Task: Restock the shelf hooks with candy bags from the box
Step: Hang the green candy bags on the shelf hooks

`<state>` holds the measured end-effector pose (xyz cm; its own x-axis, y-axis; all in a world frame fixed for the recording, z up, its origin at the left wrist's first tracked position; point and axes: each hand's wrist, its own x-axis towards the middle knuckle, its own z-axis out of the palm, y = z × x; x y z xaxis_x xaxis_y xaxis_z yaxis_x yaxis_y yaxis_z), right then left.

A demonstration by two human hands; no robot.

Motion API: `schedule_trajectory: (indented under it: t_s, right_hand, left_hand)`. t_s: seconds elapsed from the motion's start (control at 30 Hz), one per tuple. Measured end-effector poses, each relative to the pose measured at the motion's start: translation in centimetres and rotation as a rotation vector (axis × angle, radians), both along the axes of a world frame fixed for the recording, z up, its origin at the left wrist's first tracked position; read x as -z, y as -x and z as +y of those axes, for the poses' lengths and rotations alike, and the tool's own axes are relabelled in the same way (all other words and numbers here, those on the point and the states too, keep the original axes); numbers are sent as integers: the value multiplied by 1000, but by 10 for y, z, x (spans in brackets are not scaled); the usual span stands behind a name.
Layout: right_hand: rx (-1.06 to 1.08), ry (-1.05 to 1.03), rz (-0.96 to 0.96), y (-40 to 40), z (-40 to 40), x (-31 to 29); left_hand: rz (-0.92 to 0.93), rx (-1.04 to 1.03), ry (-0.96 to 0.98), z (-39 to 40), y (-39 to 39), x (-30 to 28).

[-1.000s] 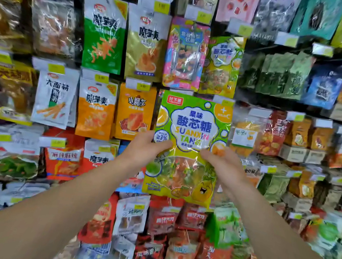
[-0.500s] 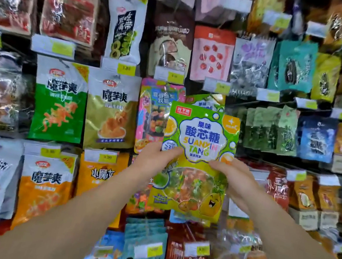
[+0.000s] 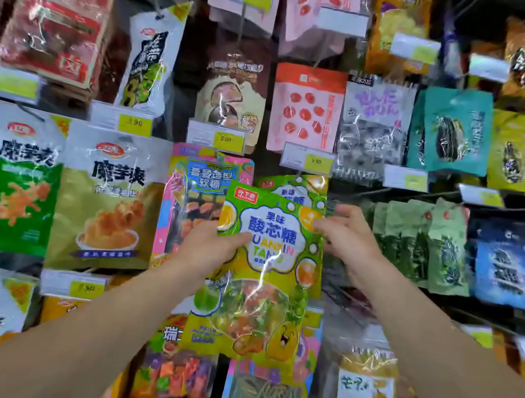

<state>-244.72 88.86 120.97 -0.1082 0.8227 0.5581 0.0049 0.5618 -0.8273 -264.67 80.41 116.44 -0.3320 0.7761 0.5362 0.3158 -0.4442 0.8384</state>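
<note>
A green and yellow candy bag (image 3: 259, 277) marked SUANXIN TANG is held up in front of the hook wall. My left hand (image 3: 208, 248) grips its left edge, thumb on the front. My right hand (image 3: 347, 240) pinches the bag's upper right corner, fingers reaching behind it. A matching green candy bag (image 3: 294, 186) hangs on a hook just behind and above the held one, partly hidden. The box is out of view.
Snack bags fill the wall: a pink candy bag (image 3: 196, 195) left of the held bag, olive and green konjac bags (image 3: 106, 201) further left, dark green packs (image 3: 419, 244) right. Price tags (image 3: 306, 161) stick out above each row.
The bag has been lifted toward the upper row with the matching bag. My right hand has slid from the bag's middle edge up to its top right corner. The view tilted upward.
</note>
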Motion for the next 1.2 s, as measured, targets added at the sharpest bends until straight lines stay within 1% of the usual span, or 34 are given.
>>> schedule_trajectory:
  t_s: [0.1, 0.2, 0.33, 0.4, 0.43, 0.5, 0.57, 0.63, 0.87, 1.07, 1.2]
  right_hand:
    - [38, -128, -63, -4, 13, -30]
    - [-3, -186, -76, -2, 29, -55]
    - [-90, -230, -156, 4, 38, -78]
    - [-88, -247, -186, 4, 41, -82]
    - [-85, -249, -164, 3, 42, -85]
    - [-100, -242, -41, 2, 45, -90]
    - [-166, -218, 100, -1, 48, -96]
    - [-244, -191, 162, -1, 52, -102]
    - [-327, -171, 223, -3, 61, -102]
    - [-346, -180, 227, -2, 61, -101]
    - [-340, -186, 223, -3, 60, -96]
  left_hand:
    - [-38, -92, 12, 8, -9, -9]
    - [-65, -163, -5, 16, -20, -21]
    - [-87, -104, -66, 20, -40, -38]
    - [-88, -132, -70, 29, -43, -41]
    - [-99, -152, -77, 33, -44, -43]
    - [-118, -141, -84, 38, -44, -45]
    - [-134, -125, -93, 41, -47, -47]
    - [-145, -94, -116, 42, -50, -49]
    - [-77, -179, -88, 49, -54, -62]
    - [-134, -203, -122, 53, -53, -63]
    - [-120, -234, -121, 60, -56, -66]
